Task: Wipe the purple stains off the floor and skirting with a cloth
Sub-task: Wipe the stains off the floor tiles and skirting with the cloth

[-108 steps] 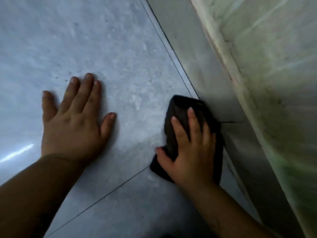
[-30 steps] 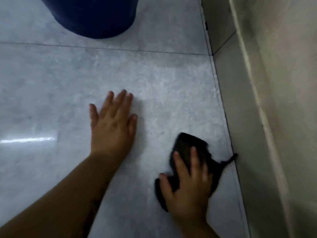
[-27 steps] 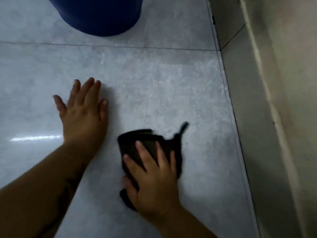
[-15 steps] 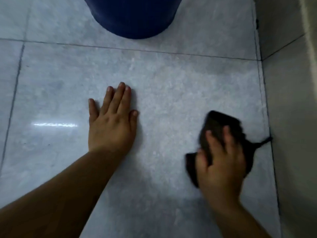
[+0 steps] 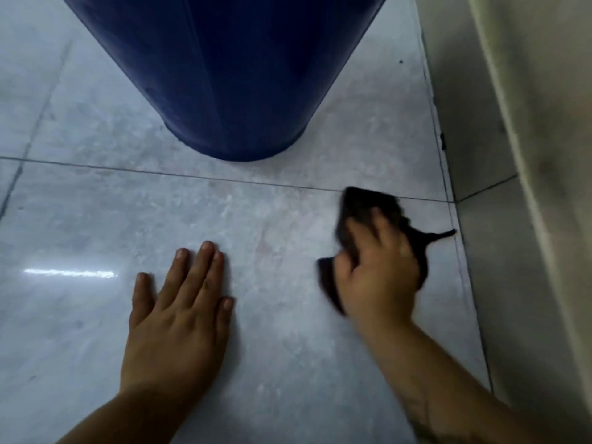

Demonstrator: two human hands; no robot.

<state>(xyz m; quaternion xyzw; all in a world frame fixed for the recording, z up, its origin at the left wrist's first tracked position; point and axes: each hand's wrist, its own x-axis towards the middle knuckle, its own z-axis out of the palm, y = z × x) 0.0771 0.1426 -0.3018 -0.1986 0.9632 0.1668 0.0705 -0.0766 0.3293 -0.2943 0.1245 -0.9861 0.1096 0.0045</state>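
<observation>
A dark cloth (image 5: 362, 205) lies bunched on the grey floor tiles (image 5: 288, 341), close to the skirting (image 5: 519, 283) on the right. My right hand (image 5: 378, 270) presses down on the cloth and grips it; hand and cloth are motion-blurred. A thin tail of the cloth reaches the foot of the skirting. My left hand (image 5: 179, 318) rests flat on the floor, fingers spread, holding nothing. A faint pinkish-purple smear (image 5: 266, 248) shows on the tile between the two hands.
A large dark blue barrel (image 5: 224, 68) stands on the floor just beyond both hands. The grey skirting and a pale wall (image 5: 544, 123) run along the right side. A small dark mark (image 5: 443, 141) sits at the skirting's foot farther back.
My view has moved forward, so the blue barrel looms larger. My right hand has pushed the cloth farther along the floor toward the tile joint. My left hand stays flat on the floor.
</observation>
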